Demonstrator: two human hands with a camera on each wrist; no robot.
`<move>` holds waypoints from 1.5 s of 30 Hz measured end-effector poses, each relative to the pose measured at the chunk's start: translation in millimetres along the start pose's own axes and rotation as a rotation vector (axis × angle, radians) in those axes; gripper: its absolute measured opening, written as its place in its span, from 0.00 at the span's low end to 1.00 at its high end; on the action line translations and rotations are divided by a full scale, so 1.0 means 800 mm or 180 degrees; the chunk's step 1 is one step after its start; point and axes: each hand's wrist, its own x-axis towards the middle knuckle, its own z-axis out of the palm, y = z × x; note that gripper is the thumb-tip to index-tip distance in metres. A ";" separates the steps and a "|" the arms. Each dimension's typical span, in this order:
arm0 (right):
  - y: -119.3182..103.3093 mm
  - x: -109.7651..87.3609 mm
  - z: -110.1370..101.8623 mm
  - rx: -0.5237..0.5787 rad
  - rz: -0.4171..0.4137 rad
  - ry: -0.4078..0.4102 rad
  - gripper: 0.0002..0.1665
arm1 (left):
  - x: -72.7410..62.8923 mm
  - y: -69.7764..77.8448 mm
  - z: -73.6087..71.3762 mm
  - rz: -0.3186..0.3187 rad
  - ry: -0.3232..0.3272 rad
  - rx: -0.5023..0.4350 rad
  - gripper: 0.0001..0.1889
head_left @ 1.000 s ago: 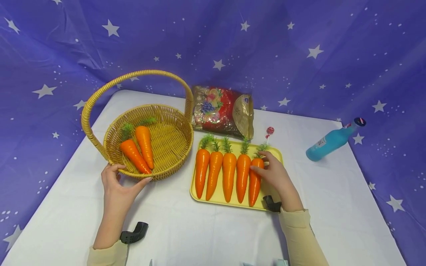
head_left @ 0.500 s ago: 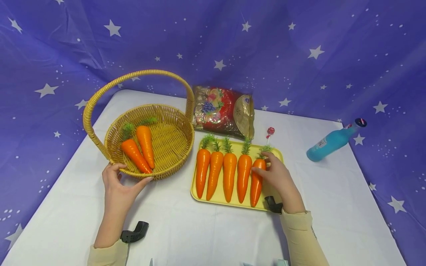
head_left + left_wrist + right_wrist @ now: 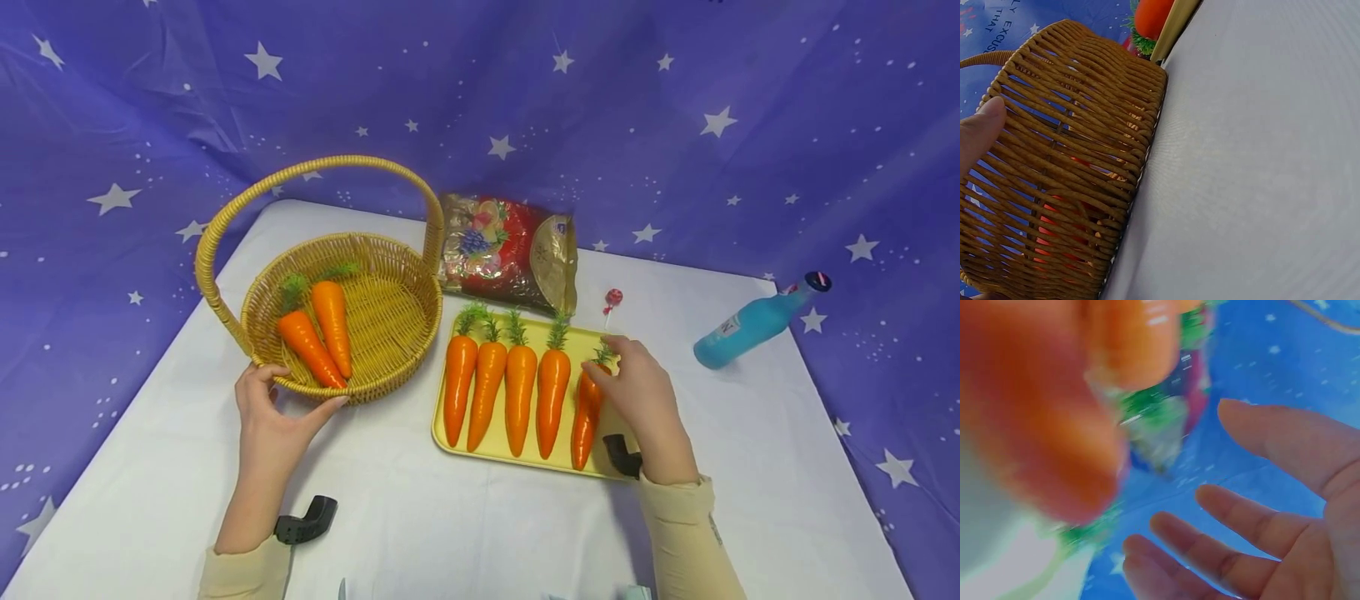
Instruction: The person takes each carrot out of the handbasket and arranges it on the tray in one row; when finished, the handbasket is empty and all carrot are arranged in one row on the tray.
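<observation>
My left hand [image 3: 272,429] holds the near rim of a wicker basket [image 3: 386,390], its thumb against the outer wall in the left wrist view. Inside the basket lie two orange carrots [image 3: 309,346] with green tops. My right hand [image 3: 639,385] hovers over the top of the rightmost carrot [image 3: 587,421] on a yellow tray [image 3: 491,463]. In the right wrist view its fingers [image 3: 1235,509] are spread and loosely bent, apart from the blurred carrot [image 3: 1054,444]. Several more carrots [image 3: 521,400] lie side by side on the tray, tops pointing away.
Behind the tray lies a red and gold packaged bag [image 3: 510,250], with a red lollipop [image 3: 613,297] near its right end. A bottle of blue liquid [image 3: 750,329] stands at the right. White cloth covers the table [image 3: 450,533]; a starry blue drape [image 3: 637,125] hangs behind.
The rightmost carrot has shifted a little right, widening the gap to its neighbour. My right hand has lifted off and moved right of it. The left hand stays on the basket rim.
</observation>
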 end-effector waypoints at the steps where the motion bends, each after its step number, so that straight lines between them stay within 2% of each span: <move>1: -0.007 0.001 -0.002 -0.0007 -0.0066 0.0037 0.35 | 0.000 0.000 0.000 0.0007 0.0002 0.0001 0.41; 5: -0.045 0.008 -0.009 0.0077 -0.0324 0.0067 0.34 | 0.002 -0.001 0.000 0.0007 0.0012 0.0026 0.42; 11: -0.114 0.019 -0.013 0.0256 -0.0895 -0.0024 0.33 | 0.002 -0.001 0.000 -0.0022 -0.0007 0.0063 0.41; 18: -0.188 0.036 0.011 0.0335 -0.1432 -0.0323 0.32 | -0.001 -0.004 -0.001 -0.0002 0.0041 0.0073 0.41; 23: -0.240 0.048 0.029 0.0193 -0.1683 -0.0591 0.33 | -0.001 -0.005 0.000 -0.0036 0.0040 0.0057 0.42; 26: -0.268 0.056 0.038 0.0034 -0.1845 -0.0647 0.33 | -0.001 -0.004 0.000 -0.0016 0.0031 0.0062 0.42; 29: -0.292 0.065 0.047 -0.0123 -0.1916 -0.0691 0.34 | -0.001 -0.003 0.000 0.0020 0.0033 0.0058 0.41; 34: -0.322 0.080 0.058 -0.0268 -0.1895 -0.0815 0.34 | -0.001 -0.002 0.001 0.0051 0.0037 0.0026 0.42; 45: -0.369 0.107 0.091 -0.0394 -0.1690 -0.0960 0.35 | 0.000 -0.003 0.001 0.0076 0.0061 0.0068 0.41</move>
